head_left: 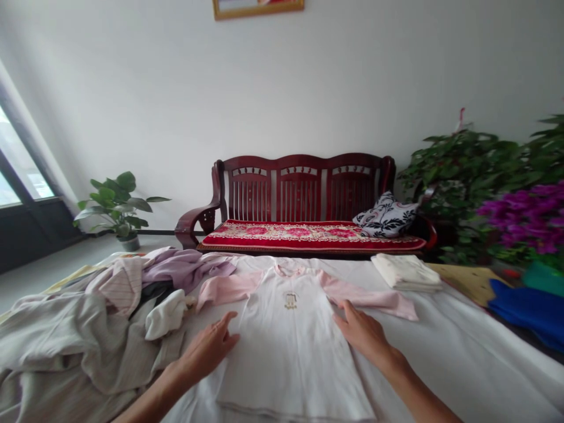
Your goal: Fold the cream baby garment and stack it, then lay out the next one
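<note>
A small white shirt (288,341) with pink sleeves and a small gold emblem on the chest lies spread flat on a white sheet (462,358). My left hand (211,346) rests flat on the shirt's left edge with fingers stretched out. On the right side of the shirt my right hand (363,332) lies flat near the sleeve seam, fingers extended. Neither hand holds anything.
A heap of unfolded clothes (101,329), purple, grey and striped, lies at the left. A folded cream stack (405,271) sits at the back right. Behind stand a red wooden bench (299,205) with a cushion, potted plants (480,182), and blue cloth (529,311).
</note>
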### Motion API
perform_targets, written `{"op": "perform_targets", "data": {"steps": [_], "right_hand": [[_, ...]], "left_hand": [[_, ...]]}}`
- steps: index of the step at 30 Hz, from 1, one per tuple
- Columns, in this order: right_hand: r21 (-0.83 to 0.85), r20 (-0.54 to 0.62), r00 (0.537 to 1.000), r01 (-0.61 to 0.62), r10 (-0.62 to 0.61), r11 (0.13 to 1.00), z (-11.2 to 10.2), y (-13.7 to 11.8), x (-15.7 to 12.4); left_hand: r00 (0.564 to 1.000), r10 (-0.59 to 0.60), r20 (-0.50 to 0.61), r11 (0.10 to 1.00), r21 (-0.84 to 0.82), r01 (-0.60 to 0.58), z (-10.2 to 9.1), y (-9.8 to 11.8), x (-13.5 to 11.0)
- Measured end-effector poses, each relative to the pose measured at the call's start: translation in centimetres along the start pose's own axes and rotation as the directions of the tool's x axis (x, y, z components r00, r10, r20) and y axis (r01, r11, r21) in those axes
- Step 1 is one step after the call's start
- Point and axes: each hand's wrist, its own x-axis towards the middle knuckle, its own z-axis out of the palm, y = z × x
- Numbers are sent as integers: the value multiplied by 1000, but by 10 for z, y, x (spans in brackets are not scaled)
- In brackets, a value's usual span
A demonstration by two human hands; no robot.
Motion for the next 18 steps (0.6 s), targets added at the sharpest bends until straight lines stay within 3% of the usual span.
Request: {"op": "perform_targets", "data": {"steps": [2,6,11,14,16,18], "right_hand": [[18,41,999,1,-2,1000,4,3,-25],[91,-7,998,66,-66,994,16,-2,-58],[375,-38,996,88,-79,923,16,7,-55],[546,-38,990,136,-137,827,9,29,-47],[555,14,986,133,-169,821,5,44,-45],[486,49,988,102,-143,868,-1,52,-45]], "left_hand": [[999,6,31,1000,-2,-6,8,3,-13],[1000,-13,20,1000,-7,14,18,11,-20],[1000,-4,-28,956,-294,-5,28,23,-20],[998,-15,57,902,-429,39,28,28,-27],[995,27,101,945,-328,7,22,29,-33],[992,74,104,991,-116,-61,12,31,-37]]}}
